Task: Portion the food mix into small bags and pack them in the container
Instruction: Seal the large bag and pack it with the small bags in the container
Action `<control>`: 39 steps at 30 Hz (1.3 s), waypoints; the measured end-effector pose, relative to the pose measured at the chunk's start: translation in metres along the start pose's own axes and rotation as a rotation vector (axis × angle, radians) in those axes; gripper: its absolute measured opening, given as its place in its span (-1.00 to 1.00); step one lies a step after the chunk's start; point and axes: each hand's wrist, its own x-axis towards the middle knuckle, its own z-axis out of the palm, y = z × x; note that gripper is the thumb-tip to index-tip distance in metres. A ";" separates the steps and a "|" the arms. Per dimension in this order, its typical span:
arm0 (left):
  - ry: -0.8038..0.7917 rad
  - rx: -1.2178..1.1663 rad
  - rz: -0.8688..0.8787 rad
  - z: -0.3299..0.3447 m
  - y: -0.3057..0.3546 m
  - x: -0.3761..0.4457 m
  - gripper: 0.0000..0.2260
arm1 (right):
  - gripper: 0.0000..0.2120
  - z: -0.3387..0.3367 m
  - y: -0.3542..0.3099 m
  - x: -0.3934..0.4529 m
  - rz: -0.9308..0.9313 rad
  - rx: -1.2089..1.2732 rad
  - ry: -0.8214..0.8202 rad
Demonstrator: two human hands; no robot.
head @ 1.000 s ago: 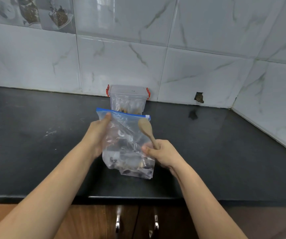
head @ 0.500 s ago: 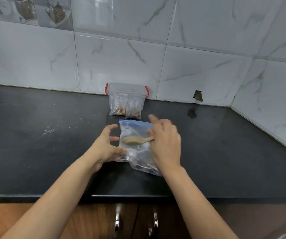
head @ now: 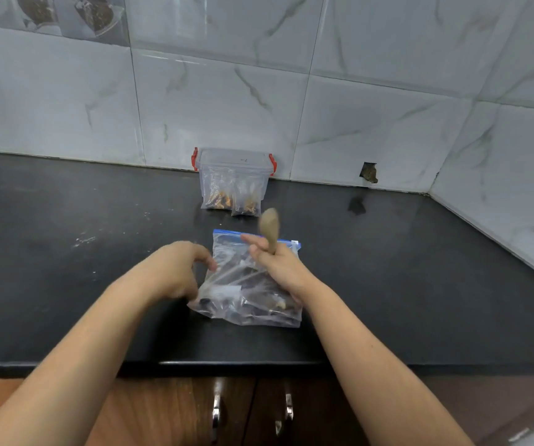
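Note:
A large clear zip bag (head: 243,297) with a blue seal lies flat on the black counter, holding dark food mix and folded small bags. My right hand (head: 278,265) rests over its right side and grips a wooden spoon (head: 269,226), bowl pointing up and away. My left hand (head: 178,272) hovers at the bag's left edge, fingers curled and blurred, holding nothing. A clear container (head: 234,162) with red clips stands against the wall tiles. Two small filled bags (head: 230,197) show at its front.
The black counter (head: 66,252) stretches wide to the left and right, with a few white crumbs at the left. Its front edge runs just below my forearms, above wooden cabinet doors (head: 169,413). Tiled walls close off the back and right. A dark hole (head: 368,172) breaks one tile.
The big bag went from held upright to lying flat on the counter. My left hand let go of it. My right hand turned the spoon from lying sideways to pointing up.

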 end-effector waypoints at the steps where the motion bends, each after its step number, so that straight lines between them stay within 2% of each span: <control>1: 0.160 0.067 0.066 0.005 0.008 0.002 -0.62 | -0.67 -0.002 -0.003 -0.002 -0.035 0.083 0.089; 3: 0.312 -0.022 0.239 0.021 0.019 0.012 -0.66 | -0.71 -0.006 -0.008 -0.003 -0.090 0.074 0.216; 5: 0.159 0.010 0.312 0.035 0.023 0.024 -0.67 | -0.74 0.000 -0.012 -0.006 -0.070 -0.058 0.264; 8: -0.194 0.224 0.274 0.042 0.023 0.033 -0.33 | -0.69 0.020 0.001 -0.013 -0.028 -0.552 0.142; 10: -0.286 0.313 0.300 0.039 0.017 0.035 -0.23 | -0.54 0.022 0.012 -0.020 0.056 -0.802 0.064; 14: -0.387 0.339 0.150 0.039 -0.003 0.035 0.25 | -0.45 0.011 0.015 -0.025 0.147 -0.882 -0.004; 16: -0.408 0.376 0.136 0.039 -0.006 0.034 0.29 | -0.43 0.009 0.014 -0.024 0.165 -0.978 -0.053; 18: -0.430 0.394 0.158 0.034 -0.004 0.032 0.25 | -0.44 0.007 0.007 -0.023 0.183 -1.017 -0.118; 20: -0.439 0.392 0.183 0.028 -0.004 0.032 0.26 | -0.55 -0.001 0.000 -0.018 0.153 -0.852 -0.067; 22: -0.393 0.254 0.231 0.020 -0.002 0.033 0.25 | -0.67 -0.015 -0.006 -0.012 0.096 -0.558 0.223; 23: -0.335 0.121 0.254 0.017 0.003 0.033 0.18 | -0.69 -0.022 -0.006 -0.007 0.102 -0.467 0.369; 25: -0.155 -0.097 0.280 0.018 0.016 0.044 -0.19 | -0.70 -0.033 -0.005 0.004 0.195 -0.437 0.484; 27: 0.049 -0.135 0.280 0.025 0.034 0.061 -0.54 | -0.71 -0.037 0.001 0.015 0.322 -0.482 0.484; 28: 0.109 -0.146 0.274 0.029 0.041 0.071 -0.61 | -0.71 -0.039 0.005 0.021 0.375 -0.491 0.485; 31: 0.142 -0.185 0.231 0.042 0.056 0.095 -0.64 | -0.70 -0.043 0.011 0.029 0.459 -0.480 0.496; 34: 0.140 -0.056 0.192 0.048 0.062 0.114 -0.66 | -0.78 -0.050 0.011 0.040 0.505 -0.401 0.483; 37: 0.159 -0.003 0.164 0.047 0.066 0.122 -0.71 | -0.94 -0.053 0.011 0.047 0.486 -0.201 0.486; 39: 0.181 -0.062 0.136 0.045 0.064 0.126 -0.77 | -0.91 -0.055 0.013 0.048 0.420 -0.039 0.465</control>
